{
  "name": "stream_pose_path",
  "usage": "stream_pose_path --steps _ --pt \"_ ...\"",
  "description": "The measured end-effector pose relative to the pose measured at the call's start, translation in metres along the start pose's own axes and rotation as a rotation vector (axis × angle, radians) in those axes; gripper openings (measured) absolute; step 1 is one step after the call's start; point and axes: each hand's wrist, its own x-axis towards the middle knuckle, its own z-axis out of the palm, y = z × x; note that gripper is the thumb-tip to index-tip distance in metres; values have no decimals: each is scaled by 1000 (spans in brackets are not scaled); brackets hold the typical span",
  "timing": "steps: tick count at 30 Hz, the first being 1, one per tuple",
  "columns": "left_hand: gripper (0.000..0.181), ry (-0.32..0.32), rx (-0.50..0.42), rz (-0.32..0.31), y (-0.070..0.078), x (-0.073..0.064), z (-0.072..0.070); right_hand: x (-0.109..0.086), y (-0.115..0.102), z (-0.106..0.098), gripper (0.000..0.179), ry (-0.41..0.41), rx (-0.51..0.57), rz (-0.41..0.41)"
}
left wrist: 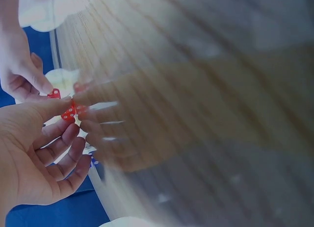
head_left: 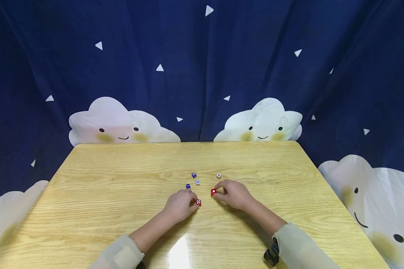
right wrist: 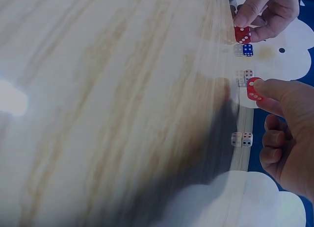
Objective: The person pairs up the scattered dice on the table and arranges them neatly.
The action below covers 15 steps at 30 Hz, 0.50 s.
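Observation:
My left hand [head_left: 180, 204] pinches a red die [head_left: 198, 202] with white pips between thumb and forefinger, low over the wooden table [head_left: 121, 175]. A second red die [head_left: 213, 192], its single large white pip facing up, is pinched by my right hand [head_left: 235, 193], a little farther right and back. In the left wrist view, the left hand's other fingers [left wrist: 64, 156] are bent loosely beside its die. Just beyond the left hand lies a blue die [head_left: 188, 186]. The right wrist view shows both red dice in the fingertips.
Behind the hands, another blue die [head_left: 193, 175] and a white die with blue pips [head_left: 198, 182] lie close together. A white die [head_left: 218, 176] rests beyond the right hand. A dark blue curtain [head_left: 188, 45] with clouds borders the table's back edge.

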Motion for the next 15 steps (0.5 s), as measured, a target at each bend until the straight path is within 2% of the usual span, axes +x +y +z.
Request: stream_pose_path --steps 15 --pt "16 5 8 -7 -1 1 2 -9 -5 5 20 -28 42 -63"
